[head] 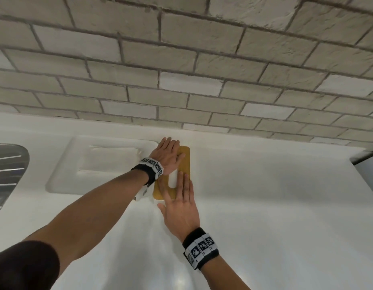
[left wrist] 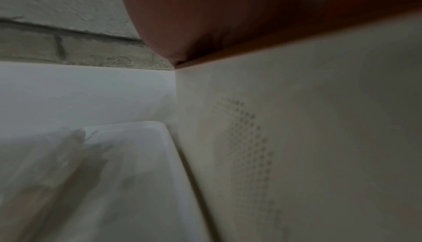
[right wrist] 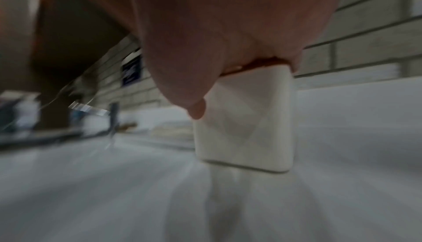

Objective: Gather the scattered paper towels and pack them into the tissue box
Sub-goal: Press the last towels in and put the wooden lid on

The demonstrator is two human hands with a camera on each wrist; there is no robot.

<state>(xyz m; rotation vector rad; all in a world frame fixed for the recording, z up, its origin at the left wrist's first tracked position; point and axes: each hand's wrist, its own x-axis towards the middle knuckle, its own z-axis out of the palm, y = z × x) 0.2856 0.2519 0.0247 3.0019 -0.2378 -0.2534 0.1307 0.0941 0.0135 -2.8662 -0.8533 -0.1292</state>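
Observation:
The tissue box stands on the white counter, topped by a yellow-brown wooden lid (head: 186, 162) with a slot showing white tissue (head: 173, 179). My left hand (head: 170, 148) lies flat on the lid's far end, fingers straight. Flat on the near end is my right hand (head: 181, 185), its fingers reaching beside the slot. In the left wrist view my palm (left wrist: 217, 20) presses the lid edge above the box's white side (left wrist: 319, 137). The right wrist view shows the box's white end (right wrist: 246, 119) under my palm (right wrist: 217, 38). Loose paper towels (head: 112, 156) lie flat in the recess to the left.
The recessed drainboard (head: 62, 181) is sunk into the counter left of the box, with a steel sink (head: 7, 170) beyond it. A brick wall (head: 181, 70) rises right behind the box. The counter (head: 265, 206) ends at the far right corner.

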